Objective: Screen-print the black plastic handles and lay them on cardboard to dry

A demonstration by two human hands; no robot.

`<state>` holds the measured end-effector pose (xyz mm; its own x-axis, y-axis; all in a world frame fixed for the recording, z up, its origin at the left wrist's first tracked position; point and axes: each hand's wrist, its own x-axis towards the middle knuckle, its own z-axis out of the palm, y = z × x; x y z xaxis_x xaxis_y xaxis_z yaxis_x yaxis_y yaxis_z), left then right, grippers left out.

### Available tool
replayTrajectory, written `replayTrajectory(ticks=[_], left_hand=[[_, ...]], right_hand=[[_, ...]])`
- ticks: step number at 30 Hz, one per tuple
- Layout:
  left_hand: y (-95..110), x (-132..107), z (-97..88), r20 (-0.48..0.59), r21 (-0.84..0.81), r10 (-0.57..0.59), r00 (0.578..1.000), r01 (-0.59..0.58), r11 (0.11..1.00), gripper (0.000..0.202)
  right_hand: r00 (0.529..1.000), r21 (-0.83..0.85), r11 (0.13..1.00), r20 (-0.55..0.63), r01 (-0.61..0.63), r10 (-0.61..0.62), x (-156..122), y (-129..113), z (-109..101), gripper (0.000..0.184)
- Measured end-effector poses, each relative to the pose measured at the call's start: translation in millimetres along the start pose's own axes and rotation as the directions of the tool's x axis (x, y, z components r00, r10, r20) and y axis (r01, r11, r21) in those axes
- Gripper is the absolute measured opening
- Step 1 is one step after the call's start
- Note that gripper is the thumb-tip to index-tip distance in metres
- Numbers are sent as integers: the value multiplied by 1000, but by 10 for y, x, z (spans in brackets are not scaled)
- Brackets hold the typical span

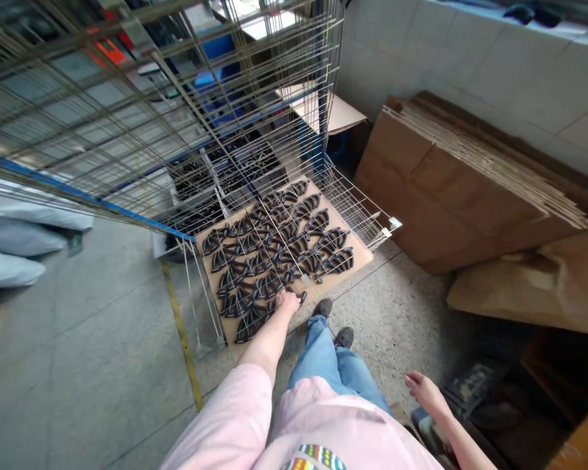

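My left hand point(287, 301) is closed at the near edge of a cardboard sheet point(357, 264). A dark curved tube piece sticks out beside its fingers, and the fingers hide most of it. Many similar black curved tube pieces point(274, 245) lie in rows of fanned bunches on the sheet. The sheet rests on a low shelf of the wire rack, under thin wires. Away to the right, my right hand point(424, 391) hangs in the air with its fingers loosely bent and apart, holding nothing I can see.
Raised wire shelves point(142, 98) with blue frames fill the upper left. Crates of black parts point(225, 166) stand behind the rack. Flattened cardboard point(411, 183) leans on the right wall. Pale sacks point(19, 235) are stacked at left. A cluttered dark box point(470, 385) lies near my right hand.
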<state>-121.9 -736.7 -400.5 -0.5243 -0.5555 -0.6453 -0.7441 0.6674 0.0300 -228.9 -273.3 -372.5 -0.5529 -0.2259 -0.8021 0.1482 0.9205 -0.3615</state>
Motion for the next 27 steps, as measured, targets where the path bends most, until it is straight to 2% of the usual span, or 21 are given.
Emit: replayTrajectory(ticks=[3,6,9,14,17,19,21,23,25,27], left_hand=[[66,31,-31,79,1,13,997,-13,1000,39],[167,-17,-137,112,-14,68,991,-67,998,35],[299,-125,-234,129,-16,115,985,-114,993,33],[500,-289,-299,218,32,188,958,-199,979,29],[615,-242,-396,239,64,261,935,-283,957,27],[735,-111,-535,232,85,302,925,-329,941,25],[929,92,-735,210,103,337,918,-363,926,25],[1226,344,-978,175,113,373,911,-395,912,26],[1642,617,-1240,131,118,414,901,-428,896,27],[2172,886,-1498,82,122,455,887,-462,878,29]], right_hand=[[1000,44,999,8,11,-11,12,-55,26,24],[999,76,997,-9,33,-32,61,-219,17,25],[998,95,995,-59,44,-38,140,-421,-20,24],[983,199,980,-186,28,10,226,-701,-99,21],[962,263,965,-269,19,55,212,-813,-144,17],[942,307,951,-323,15,90,198,-844,-165,18],[923,357,934,-363,12,126,202,-820,-184,19],[909,409,913,-384,9,163,235,-731,-213,18],[898,447,895,-394,-1,198,300,-580,-281,16],[874,474,880,-422,-13,241,398,-383,-412,15]])
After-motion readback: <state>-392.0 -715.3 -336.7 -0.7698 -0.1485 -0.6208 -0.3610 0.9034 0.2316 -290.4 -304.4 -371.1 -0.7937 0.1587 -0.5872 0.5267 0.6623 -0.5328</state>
